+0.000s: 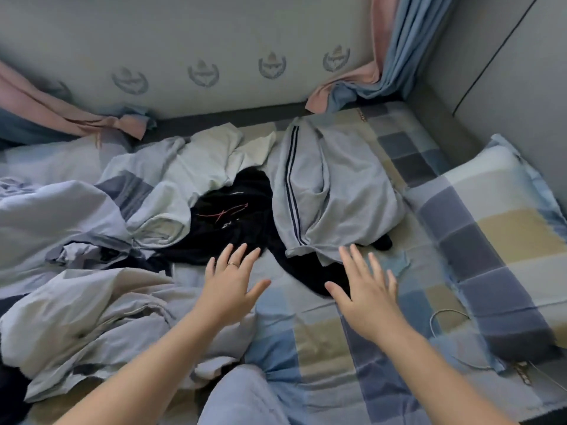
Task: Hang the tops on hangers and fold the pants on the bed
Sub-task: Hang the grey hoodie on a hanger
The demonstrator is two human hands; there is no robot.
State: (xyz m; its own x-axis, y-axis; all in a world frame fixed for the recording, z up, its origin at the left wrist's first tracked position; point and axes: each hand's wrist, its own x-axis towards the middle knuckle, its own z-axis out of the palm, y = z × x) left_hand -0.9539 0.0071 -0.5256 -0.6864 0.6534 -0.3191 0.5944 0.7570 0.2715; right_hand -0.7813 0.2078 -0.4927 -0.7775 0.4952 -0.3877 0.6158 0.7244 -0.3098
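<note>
A black top (233, 216) with red and white print lies crumpled in the middle of the bed. Partly over its right side lies a light grey garment (334, 185) with dark side stripes. My left hand (230, 283), with a ring on one finger, reaches forward with spread straight fingers just short of the black top's near edge. My right hand (368, 289) is stretched out the same way, fingers spread, beside the grey garment's hem and over a black sleeve. Neither hand holds anything. No hanger is in view.
A rumpled pale blue duvet (76, 302) fills the left of the bed. The checked sheet (322, 348) lies bare near me. A checked pillow (491, 240) sits at the right, with a thin cable (441, 317) beside it. Pink and blue curtains (383, 72) hang at the back corners.
</note>
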